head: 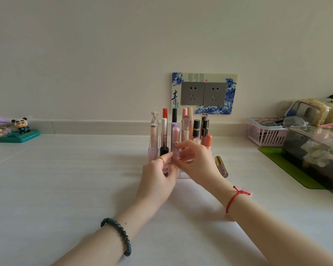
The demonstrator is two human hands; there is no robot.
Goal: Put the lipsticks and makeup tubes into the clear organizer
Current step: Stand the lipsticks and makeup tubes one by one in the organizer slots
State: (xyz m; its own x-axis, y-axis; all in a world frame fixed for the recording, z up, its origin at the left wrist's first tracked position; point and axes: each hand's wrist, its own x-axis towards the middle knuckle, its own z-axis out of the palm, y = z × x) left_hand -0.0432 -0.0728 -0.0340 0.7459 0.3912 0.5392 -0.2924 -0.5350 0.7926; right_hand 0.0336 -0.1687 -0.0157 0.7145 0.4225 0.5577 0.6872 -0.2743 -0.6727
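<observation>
- White and faintly streaked, the table point(69, 189) runs back to a plain cream wall, where a double grey socket point(203, 93) is framed by a blue-and-white porcelain-pattern plate.
- The clear organizer point(183, 175) is set at mid-table, below the socket; most of its slots are already filled with upright lipsticks and makeup tubes.
- A small lilac-capped tube point(176, 153) is pinched at the organizer's front row between the fingertips of both hands: the left hand point(158, 177), with a gold ring, is closed on its left side, and the right hand point(195, 162) is curled over its right side.
- Whether the tube is already seated in a slot cannot be told, since the slot is hidden by the fingers.
- The step appears to be the seating of this tube. It is best kept vertical, centred over a free compartment, and lowered straight down, so that the tall neighbours just behind are not knocked over.
- The grip is best released only once the base is felt to rest on the bottom.
- One gold-capped lip gloss point(221, 167) is left lying on the table just right of the organizer, near the right hand; by that, the task is judged nearly complete.
- At far left a panda-hooded figurine point(21, 125) is seen on a green base.
- At right, a pink slatted basket point(263, 134), a green mat point(288, 167) and a dark transparent box point(315, 156) are ranged along the wall.
</observation>
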